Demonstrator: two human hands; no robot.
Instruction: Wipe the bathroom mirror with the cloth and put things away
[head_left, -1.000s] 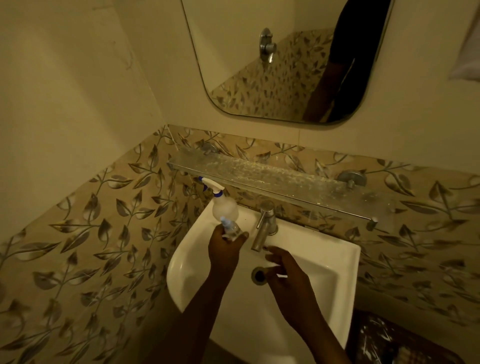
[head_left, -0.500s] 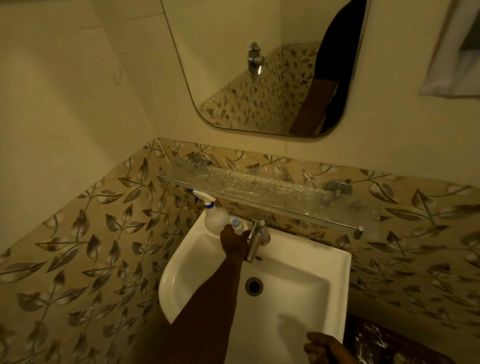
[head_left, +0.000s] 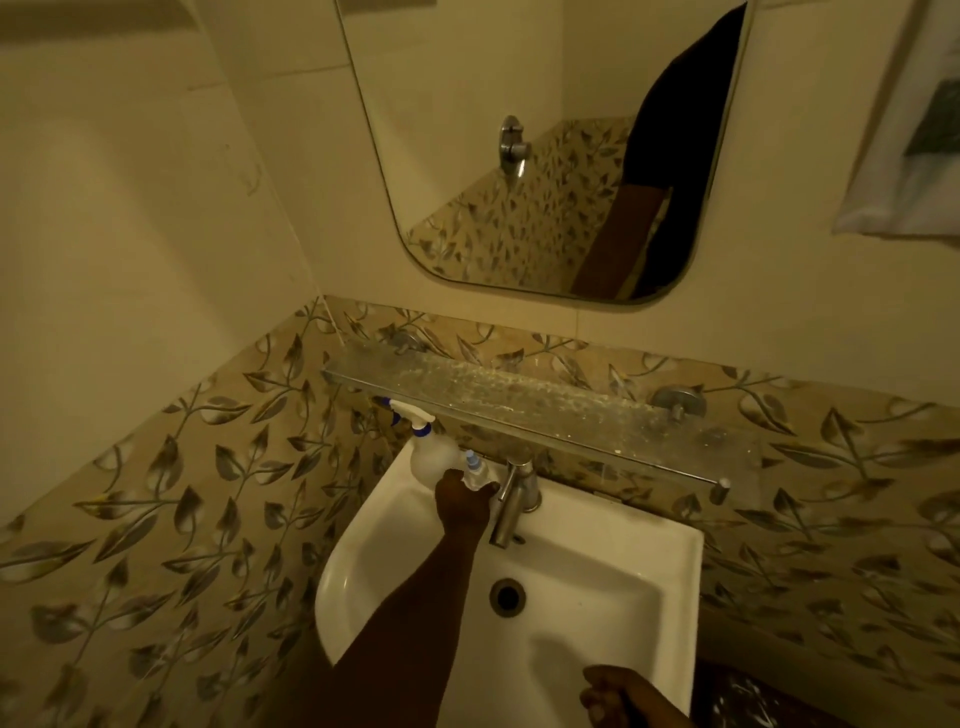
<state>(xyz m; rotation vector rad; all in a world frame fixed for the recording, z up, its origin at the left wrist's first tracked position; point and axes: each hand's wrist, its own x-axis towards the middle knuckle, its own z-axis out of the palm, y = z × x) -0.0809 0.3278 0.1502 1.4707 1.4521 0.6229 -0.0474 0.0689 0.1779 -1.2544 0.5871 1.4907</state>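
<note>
Left hand (head_left: 464, 501) is gripping the base of the white plastic spray bottle with the blue collar (head_left: 428, 457) at the white ceramic sink's (head_left: 363, 561) back-left corner, just beside the steel tap (head_left: 511, 499), so I'm guessing it's wanting a flat, steady set-down before letting go, and the right hand (head_left: 615, 696) is curling low, can't tell around what.

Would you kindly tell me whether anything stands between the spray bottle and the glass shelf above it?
Nothing visible does. The left hand holds the spray bottle at the sink's back-left corner, its nozzle just under the shelf's front edge; the tap stands aside, to its right.
</note>
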